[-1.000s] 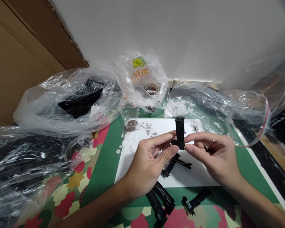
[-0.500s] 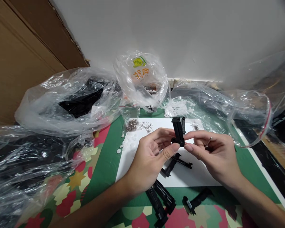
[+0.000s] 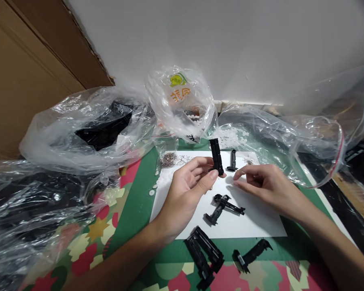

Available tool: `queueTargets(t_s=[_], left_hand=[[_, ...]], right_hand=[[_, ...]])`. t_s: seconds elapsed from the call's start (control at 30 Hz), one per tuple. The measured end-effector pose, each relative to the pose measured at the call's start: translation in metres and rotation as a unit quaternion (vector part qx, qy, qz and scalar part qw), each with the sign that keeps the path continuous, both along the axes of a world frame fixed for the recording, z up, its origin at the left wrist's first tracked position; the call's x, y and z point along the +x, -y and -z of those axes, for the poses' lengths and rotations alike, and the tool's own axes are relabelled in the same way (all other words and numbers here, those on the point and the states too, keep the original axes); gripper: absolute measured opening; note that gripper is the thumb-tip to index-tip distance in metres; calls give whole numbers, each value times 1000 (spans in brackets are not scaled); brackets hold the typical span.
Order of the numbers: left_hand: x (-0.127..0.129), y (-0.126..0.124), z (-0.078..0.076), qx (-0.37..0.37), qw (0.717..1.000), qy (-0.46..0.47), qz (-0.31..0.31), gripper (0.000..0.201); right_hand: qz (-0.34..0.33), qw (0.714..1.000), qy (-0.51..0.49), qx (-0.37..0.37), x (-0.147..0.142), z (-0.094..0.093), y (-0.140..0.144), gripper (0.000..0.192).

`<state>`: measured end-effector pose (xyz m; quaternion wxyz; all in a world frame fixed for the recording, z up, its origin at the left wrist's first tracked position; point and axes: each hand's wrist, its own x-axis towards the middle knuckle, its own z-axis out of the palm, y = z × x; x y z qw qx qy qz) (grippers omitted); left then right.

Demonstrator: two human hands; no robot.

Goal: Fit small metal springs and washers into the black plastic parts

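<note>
My left hand (image 3: 189, 190) pinches the lower end of a black plastic part (image 3: 216, 155), a slim bracket-like piece held upright above the white paper (image 3: 194, 226). To its right, my right hand (image 3: 261, 184) hovers over the paper, thumb and forefinger slightly apart, with nothing visible between them. Just beyond those fingertips another black part (image 3: 232, 161) stands on the paper. Two more black parts (image 3: 220, 208) lie crossed in the middle of the sheet.
Several black parts (image 3: 204, 254) lie near the front edge, another (image 3: 253, 254) to their right. Coppery springs (image 3: 169, 160) and white discs (image 3: 166, 182) sit at the paper's left. Plastic bags (image 3: 182, 105) line the back; small metal pieces (image 3: 248, 161) lie back right.
My right hand has come away from the black part and moved slightly right, its fingers loosening. My left hand has shifted a little left and up with the part.
</note>
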<state>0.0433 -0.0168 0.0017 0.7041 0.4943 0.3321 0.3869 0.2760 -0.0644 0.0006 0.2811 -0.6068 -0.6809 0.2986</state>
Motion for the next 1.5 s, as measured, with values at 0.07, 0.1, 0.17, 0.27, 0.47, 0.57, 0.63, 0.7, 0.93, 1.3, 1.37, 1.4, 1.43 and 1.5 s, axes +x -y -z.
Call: queueTargets(t_s=[0.07,0.1,0.17,0.27,0.47,0.57,0.63,0.7,0.93,1.3,1.37,1.4,1.43,1.5], left_hand=[[-1,0,1,1,1000,-4,2,21],[-1,0,1,2,1000,-5,4,21],[-1,0,1,2,1000,-6,9,22],[0,0,-1,7,1000,-16,16,22],[0,-1,0,21,999,-37,25,22],[0,-2,1,23,998,-46,27,24],[1,-2,2,24,998,-50,30,26],[2,-2,2,31,998,-57,26,24],[5,3,3,66,997,-29,32,19],[-1,15,11,156,972,-149,89,21],[0,16,11,135,976,-147,87,22],[0,16,10,120,978,-147,86,22],[1,16,10,105,980,-145,85,22],[2,15,8,80,986,-126,79,21]], right_hand=[[-15,999,25,-23,-1,4,-1,19],[-19,999,31,-34,-1,6,-1,17],[-23,998,34,-52,-3,9,-1,15],[-23,997,34,-66,-4,12,0,15],[-25,994,35,-96,-4,15,-1,16],[-34,993,58,-92,-6,17,0,17],[-46,992,77,-88,-9,17,1,16],[-57,992,81,-83,-10,16,2,16],[37,993,-112,27,-14,4,10,19],[55,976,-194,82,-28,-7,17,12],[48,979,-138,143,-28,-5,18,6],[40,976,-101,189,-28,-3,19,6],[30,969,-60,239,-28,-2,19,9],[-2,943,11,333,-27,1,18,21]])
